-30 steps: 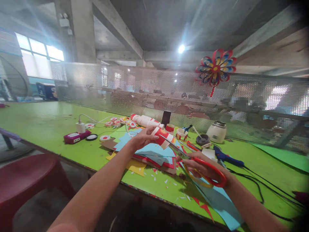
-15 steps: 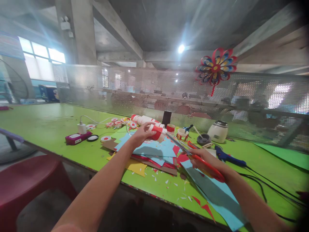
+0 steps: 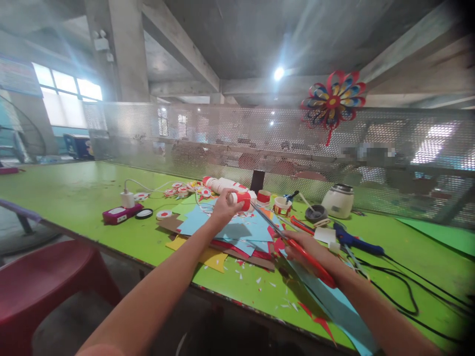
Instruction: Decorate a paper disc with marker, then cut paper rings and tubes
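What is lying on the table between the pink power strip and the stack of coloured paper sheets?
In the head view, between the pink power strip and the paper stack lie a black round lid and a white-and-red disc.

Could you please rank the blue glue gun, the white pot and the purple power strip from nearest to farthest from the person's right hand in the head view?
From the right hand:
1. Blue glue gun, just to its right on the table.
2. White pot, farther back on the right by the mesh.
3. Purple power strip, far across on the left.
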Available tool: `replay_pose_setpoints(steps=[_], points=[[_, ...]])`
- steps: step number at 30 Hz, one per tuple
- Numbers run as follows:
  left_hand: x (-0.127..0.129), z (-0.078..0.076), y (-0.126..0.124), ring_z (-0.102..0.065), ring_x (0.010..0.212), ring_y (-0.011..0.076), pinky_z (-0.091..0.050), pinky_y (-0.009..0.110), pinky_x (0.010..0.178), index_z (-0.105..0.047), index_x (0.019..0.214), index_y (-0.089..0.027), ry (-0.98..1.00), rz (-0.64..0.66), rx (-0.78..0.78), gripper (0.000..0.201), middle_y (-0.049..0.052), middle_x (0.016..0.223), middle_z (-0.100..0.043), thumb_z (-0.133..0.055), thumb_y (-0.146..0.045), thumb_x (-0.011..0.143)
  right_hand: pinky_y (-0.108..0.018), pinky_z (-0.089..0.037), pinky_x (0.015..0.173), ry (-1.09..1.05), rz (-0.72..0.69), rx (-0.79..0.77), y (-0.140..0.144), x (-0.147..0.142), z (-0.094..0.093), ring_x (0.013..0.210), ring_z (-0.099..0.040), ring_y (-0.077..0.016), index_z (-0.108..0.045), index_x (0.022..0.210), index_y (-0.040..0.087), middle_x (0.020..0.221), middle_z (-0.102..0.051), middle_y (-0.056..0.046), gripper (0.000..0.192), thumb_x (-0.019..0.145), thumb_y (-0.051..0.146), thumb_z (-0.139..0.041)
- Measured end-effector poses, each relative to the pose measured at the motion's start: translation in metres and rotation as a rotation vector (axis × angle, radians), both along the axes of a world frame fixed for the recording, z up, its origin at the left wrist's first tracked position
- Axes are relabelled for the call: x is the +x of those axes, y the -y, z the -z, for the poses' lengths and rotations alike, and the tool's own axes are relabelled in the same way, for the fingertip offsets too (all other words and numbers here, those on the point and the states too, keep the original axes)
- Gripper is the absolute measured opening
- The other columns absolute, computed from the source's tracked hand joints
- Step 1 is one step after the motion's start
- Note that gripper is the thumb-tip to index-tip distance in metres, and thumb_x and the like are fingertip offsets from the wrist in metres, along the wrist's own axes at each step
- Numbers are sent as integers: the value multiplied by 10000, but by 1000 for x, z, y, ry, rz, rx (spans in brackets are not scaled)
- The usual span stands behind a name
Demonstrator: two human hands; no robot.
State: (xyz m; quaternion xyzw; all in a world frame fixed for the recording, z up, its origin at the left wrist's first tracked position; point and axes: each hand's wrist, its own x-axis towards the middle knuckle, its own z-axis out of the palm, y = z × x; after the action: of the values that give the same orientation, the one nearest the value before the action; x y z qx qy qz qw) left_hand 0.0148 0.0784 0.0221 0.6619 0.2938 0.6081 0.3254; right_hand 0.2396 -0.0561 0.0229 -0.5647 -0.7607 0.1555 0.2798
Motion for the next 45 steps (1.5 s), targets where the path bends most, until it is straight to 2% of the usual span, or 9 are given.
replay_pose_setpoints(steps=[7,12,14,17,22,30,37,42,45], points=[[6,-4,12,-446,678,108,-392,239,683,-536,961,-167,-93,-43,95,389,-35,760,-498,-729,-273,640,-363,-475,770,175,56,133,-5,-1,10,850,-661,-271,-683,1110,130,944,-733,-94,463,756,312,-446],[6,-4,12,-511,819,152,-404,280,786,-539,1059,-160,-128,-33,114,477,37,953,-574,-740,-297,648,-384,-445,900,307,118,159,1,-2,6,1058,-616,-298,-593,1257,105,1177,-667,-157,506,814,312,-464],[6,-4,11,-523,879,179,-406,293,803,-537,1128,-159,-139,-16,98,557,60,1014,-585,-755,-307,637,-411,-433,911,372,163,170,4,-3,2,1073,-599,-312,-562,1288,89,1186,-648,-188,496,841,259,-432],[5,-2,10,-537,864,199,-422,303,775,-547,1177,-132,-158,29,48,608,56,927,-602,-755,-327,640,-450,-430,890,464,225,195,10,-6,-3,1046,-589,-339,-533,1312,73,1138,-631,-225,501,839,174,-404],[6,2,9,-560,831,200,-458,316,744,-546,1192,-89,-146,135,-46,624,58,865,-611,-747,-293,637,-419,-447,841,572,270,227,14,-12,-5,955,-606,-314,-527,1317,99,1024,-631,-197,488,854,115,-372],[4,3,14,-628,840,211,-529,374,738,-493,1257,-109,-113,401,-140,652,108,983,-652,-711,-291,670,-397,-451,832,620,283,254,18,-12,-9,978,-605,-295,-505,1331,138,1078,-619,-189,473,881,126,-362],[3,-3,14,-578,976,257,-484,420,873,-593,1151,-133,-105,265,-98,652,95,995,-642,-823,-286,561,-391,-446,869,566,253,212,17,-15,-7,1005,-608,-296,-476,1358,103,1114,-626,-196,493,878,110,-360],[7,1,14,-603,735,189,-554,366,628,-499,1282,-121,-51,332,-162,785,94,942,-633,-813,-310,587,-385,-445,881,524,226,197,20,-18,-7,1021,-607,-284,-454,1372,106,1122,-621,-194,471,920,194,-353],[6,1,16,-605,713,174,-565,363,611,-485,1295,-112,5,413,-213,807,96,947,-633,-819,-277,579,-388,-445,885,506,214,188,18,-16,-6,1016,-608,-280,-461,1367,105,1107,-626,-190,469,927,228,-356]])
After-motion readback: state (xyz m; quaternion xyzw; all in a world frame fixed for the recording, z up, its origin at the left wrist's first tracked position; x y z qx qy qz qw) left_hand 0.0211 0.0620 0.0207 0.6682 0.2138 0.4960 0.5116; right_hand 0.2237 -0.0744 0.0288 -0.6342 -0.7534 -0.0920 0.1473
